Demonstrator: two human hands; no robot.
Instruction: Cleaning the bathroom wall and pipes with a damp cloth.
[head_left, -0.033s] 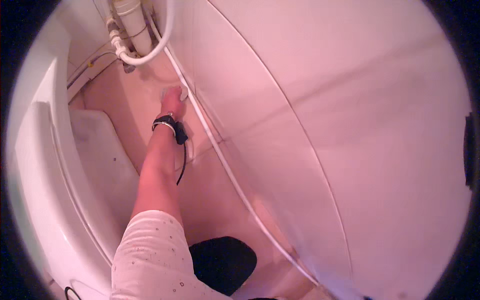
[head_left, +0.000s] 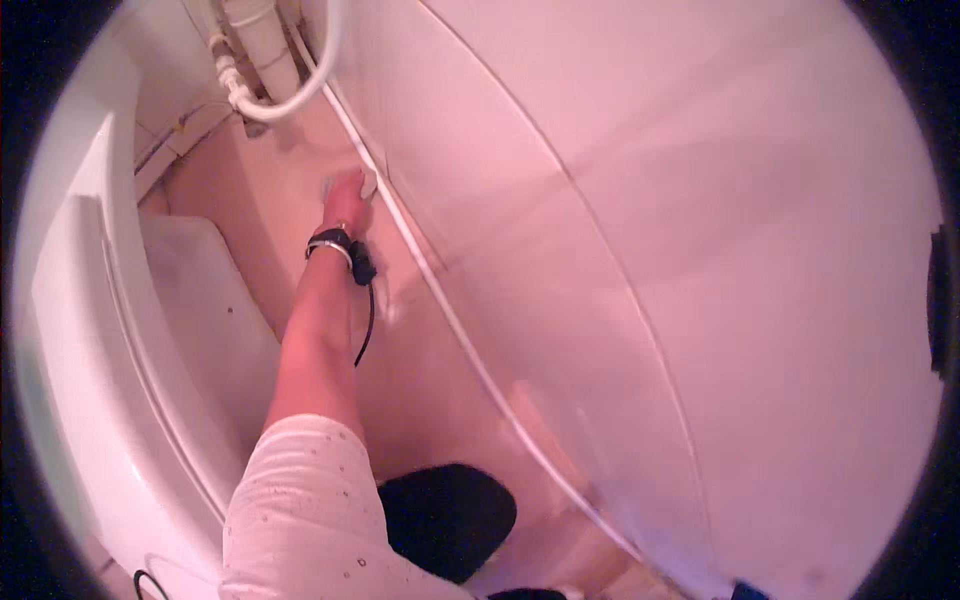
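My left hand [head_left: 345, 203] reaches down to the pinkish floor beside the white strip along the foot of the wall. Its fingers are closed on a small pale wad [head_left: 369, 183] that looks like a cloth; whitish bits of it show at both sides of the fingers. The wad lies against the floor, close to the strip. A black band with a small dark device [head_left: 362, 262] and a hanging cord is strapped round the wrist. My right hand is out of view.
At the far end, a white curved hose [head_left: 290, 108] and a white cylinder [head_left: 262, 45] stand by the corner. A white toilet-like fixture [head_left: 200, 290] is on the left. The large pale panel [head_left: 780, 250] rises on the right, with the white strip [head_left: 450, 315] along its foot.
The view has shifted slightly, and a dark thing shows more at the lower right edge. The left hand stays at about the same spot, still gripping the pale wad.
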